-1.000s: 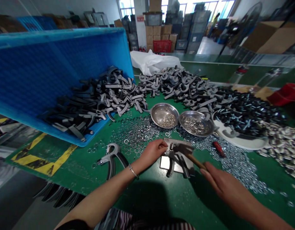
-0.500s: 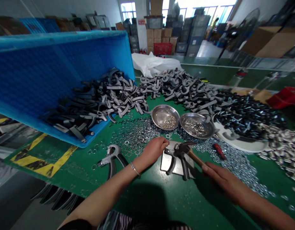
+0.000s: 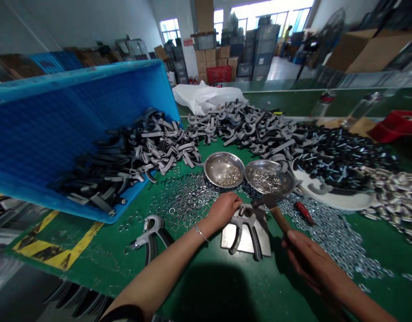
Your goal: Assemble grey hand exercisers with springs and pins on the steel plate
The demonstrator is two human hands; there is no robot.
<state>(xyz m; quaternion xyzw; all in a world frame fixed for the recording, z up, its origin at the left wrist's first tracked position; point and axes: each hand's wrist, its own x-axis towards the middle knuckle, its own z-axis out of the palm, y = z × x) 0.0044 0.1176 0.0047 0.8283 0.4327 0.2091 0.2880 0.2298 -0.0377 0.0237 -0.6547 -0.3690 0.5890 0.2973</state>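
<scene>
My left hand [image 3: 222,211] is shut around the top of a grey and black hand grip exerciser [image 3: 246,232], which lies on a steel plate [image 3: 245,243]. My right hand [image 3: 313,261] grips the wooden handle of a hammer [image 3: 279,218]. The hammer's dark metal head hangs just above the exerciser's top end, with no visible contact. Loose steel washers [image 3: 182,201] spread across the green mat [image 3: 206,277] around both hands. Another assembled exerciser [image 3: 149,239] lies to the left of my left hand.
A tilted blue plastic bin [image 3: 58,134] holds dark grip handles, and more grey handles [image 3: 239,127] are heaped behind. Two steel bowls [image 3: 224,170] of small parts, a red-handled screwdriver [image 3: 304,213] and a white tray [image 3: 330,199] of black parts stand nearby.
The hammer now stands steeper, its head lifted slightly above the exerciser, and my right hand has dropped lower. My left hand stays on the exerciser. The whole view has tilted slightly.
</scene>
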